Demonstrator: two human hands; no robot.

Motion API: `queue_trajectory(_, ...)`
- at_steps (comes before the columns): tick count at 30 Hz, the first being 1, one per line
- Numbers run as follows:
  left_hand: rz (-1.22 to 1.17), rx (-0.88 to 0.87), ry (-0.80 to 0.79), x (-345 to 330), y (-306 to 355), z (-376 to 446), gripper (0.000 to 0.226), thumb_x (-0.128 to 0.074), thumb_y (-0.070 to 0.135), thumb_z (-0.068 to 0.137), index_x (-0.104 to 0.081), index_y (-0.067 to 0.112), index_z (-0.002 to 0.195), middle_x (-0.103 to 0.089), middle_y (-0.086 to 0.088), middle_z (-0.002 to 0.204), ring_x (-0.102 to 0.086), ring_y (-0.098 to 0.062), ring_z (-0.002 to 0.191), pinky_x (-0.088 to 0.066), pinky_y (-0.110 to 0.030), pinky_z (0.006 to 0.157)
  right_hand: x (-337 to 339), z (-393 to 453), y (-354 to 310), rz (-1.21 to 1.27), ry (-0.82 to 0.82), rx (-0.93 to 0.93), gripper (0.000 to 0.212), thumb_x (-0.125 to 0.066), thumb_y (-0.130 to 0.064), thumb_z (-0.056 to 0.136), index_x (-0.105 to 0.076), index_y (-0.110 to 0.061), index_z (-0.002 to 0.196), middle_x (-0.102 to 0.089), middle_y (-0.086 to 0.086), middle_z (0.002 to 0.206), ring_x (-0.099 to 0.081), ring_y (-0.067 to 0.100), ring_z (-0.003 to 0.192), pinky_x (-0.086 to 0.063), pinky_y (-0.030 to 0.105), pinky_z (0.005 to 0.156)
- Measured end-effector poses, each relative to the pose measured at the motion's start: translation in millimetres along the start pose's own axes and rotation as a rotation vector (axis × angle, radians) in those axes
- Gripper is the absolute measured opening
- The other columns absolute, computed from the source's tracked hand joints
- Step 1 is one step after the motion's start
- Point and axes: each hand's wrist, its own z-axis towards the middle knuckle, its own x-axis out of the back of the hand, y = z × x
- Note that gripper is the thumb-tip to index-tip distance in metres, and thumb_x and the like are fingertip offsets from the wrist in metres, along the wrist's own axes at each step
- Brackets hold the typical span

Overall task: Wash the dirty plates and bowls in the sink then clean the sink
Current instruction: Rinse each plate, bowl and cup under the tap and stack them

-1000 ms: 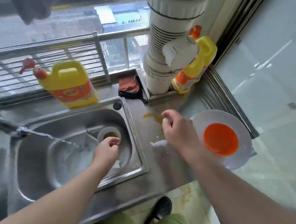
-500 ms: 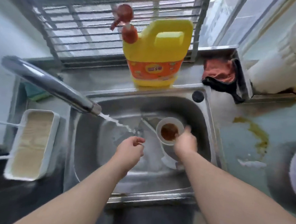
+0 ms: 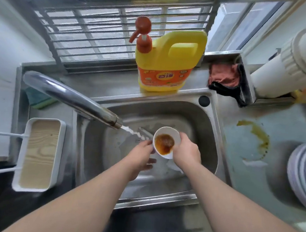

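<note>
1. The small white ceramic bowl (image 3: pixel 166 141), smeared inside with brown-orange sauce, is held above the stainless steel sink (image 3: pixel 209 140), just at 4 o'clock from the spout of the chrome tap (image 3: pixel 71 96), whose stream lands beside its rim.
2. The right hand (image 3: pixel 187 152) grips the bowl's 4 o'clock edge, fingers curled round it.
3. The left hand (image 3: pixel 141 156) touches the rim at 8 o'clock with its fingers loosely spread; whether it pinches is unclear.
4. I judge washing barely begun: the sauce is not yet rinsed out.
5. At 3 o'clock a stack of white plates (image 3: pixel 303 173) waits; a yellow-brown spill (image 3: pixel 258 139) stains the counter.
6. The yellow detergent jug (image 3: pixel 168 61) stands at 12 o'clock; sink cleaning remains.
</note>
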Motion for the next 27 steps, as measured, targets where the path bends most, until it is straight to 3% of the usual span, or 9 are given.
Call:
queue_trajectory(2, -0.156, -0.001, 0.007, 0.3, 2.5, -7.3, 0.029, -0.045, 0.039, 0.109, -0.068, 0.031, 0.125, -0.076, -0.004, 0.117, -0.073, -0.029, 0.107, -0.058, -0.041, 0.094, 4.3, -11.8, -8.0, 0.069, -0.024, -0.021, 0.044, -0.047, -0.02, 0.095, -0.052, -0.041, 0.134, -0.067, 0.008, 0.115, -0.062, 0.033, 0.097, -0.056, 0.041, 0.085)
queue_trajectory(5, -0.321, -0.002, 0.064, 12.9, 5.8, -26.7, 0.034, -0.048, 0.043, 0.107, -0.071, 0.023, 0.12, -0.076, -0.01, 0.114, -0.071, -0.03, 0.104, -0.057, -0.041, 0.09, 10.9, -31.2, -22.1, 0.125, -0.057, 0.014, 0.038, -0.048, -0.021, 0.091, -0.059, -0.035, 0.125, -0.067, 0.008, 0.111, -0.062, 0.034, 0.096, -0.055, 0.04, 0.086)
queue_trajectory(8, -0.257, -0.039, 0.056, 32.3, 3.8, -42.1, 0.025, -0.051, 0.043, 0.107, -0.066, 0.028, 0.12, -0.075, -0.011, 0.116, -0.071, -0.03, 0.108, -0.057, -0.04, 0.096, 9.9, -51.5, -38.2, 0.197, -0.113, 0.037, 0.036, -0.042, -0.023, 0.089, -0.062, -0.031, 0.118, -0.064, 0.007, 0.107, -0.064, 0.034, 0.091, -0.061, 0.049, 0.086)
queue_trajectory(11, -0.254, -0.095, 0.043, 50.4, 6.4, -54.9, 0.031, -0.061, 0.034, 0.1, -0.062, 0.026, 0.13, -0.077, -0.012, 0.116, -0.076, -0.03, 0.104, -0.059, -0.037, 0.085, 0.7, -66.3, -49.4, 0.294, -0.153, -0.002, 0.032, -0.038, -0.027, 0.094, -0.06, -0.029, 0.118, -0.065, 0.006, 0.105, -0.065, 0.029, 0.085, -0.062, 0.041, 0.069)
queue_trajectory(14, -0.295, -0.139, 0.03, 67.9, 8.8, -65.5, 0.055, -0.069, 0.041, 0.08, -0.061, 0.019, 0.13, -0.074, -0.012, 0.111, -0.073, -0.025, 0.093, -0.055, -0.032, 0.076, -4.6, -79.9, -57.8, 0.418, -0.259, -0.07, 0.028, -0.035, -0.031, 0.103, -0.057, -0.024, 0.118, -0.065, 0.009, 0.095, -0.057, 0.021, 0.07, -0.049, 0.03, 0.052)
queue_trajectory(17, -0.341, -0.192, -0.03, 79.4, 12.1, -76.2, 0.036, -0.068, 0.033, 0.091, -0.067, 0.021, 0.126, -0.074, -0.006, 0.096, -0.067, -0.017, 0.082, -0.052, -0.027, 0.074, -5.9, -91.7, -61.6, 0.585, -0.346, -0.121, 0.03, -0.032, -0.038, 0.107, -0.056, -0.024, 0.119, -0.058, 0.011, 0.091, -0.047, 0.02, 0.065, -0.038, 0.025, 0.044)
queue_trajectory(19, -0.356, -0.231, -0.087, 85.3, 15.7, -83.5, 0.029, -0.057, 0.013, 0.098, -0.071, 0.022, 0.123, -0.077, -0.005, 0.096, -0.072, -0.017, 0.084, -0.056, -0.03, 0.079, -6.8, -96.7, -65.8, 0.713, -0.369, -0.124, 0.035, -0.032, -0.049, 0.107, -0.059, -0.03, 0.121, -0.064, 0.01, 0.103, -0.056, 0.023, 0.069, -0.044, 0.024, 0.047)
queue_trajectory(23, -0.422, -0.283, -0.117, 85.5, 23.1, -92.9, 0.047, -0.046, -0.01, 0.09, -0.07, 0.014, 0.123, -0.075, -0.012, 0.106, -0.073, -0.024, 0.095, -0.057, -0.037, 0.088, -1.8, -105.5, -73.5, 0.859, -0.32, -0.067, 0.034, -0.034, -0.056, 0.108, -0.062, -0.042, 0.123, -0.07, 0.002, 0.12, -0.072, 0.024, 0.095, -0.061, 0.034, 0.073)
queue_trajectory(27, -0.566, -0.237, -0.133, 76.4, 29.4, -92.6, 0.055, -0.037, -0.014, 0.087, -0.065, 0.015, 0.125, -0.07, -0.019, 0.112, -0.069, -0.032, 0.099, -0.058, -0.042, 0.089, 16.3, -119.8, -78.7, 0.833, -0.238, -0.028, 0.033, -0.037, -0.054, 0.109, -0.059, -0.048, 0.132, -0.07, -0.002, 0.124, -0.072, 0.023, 0.1, -0.059, 0.028, 0.062)
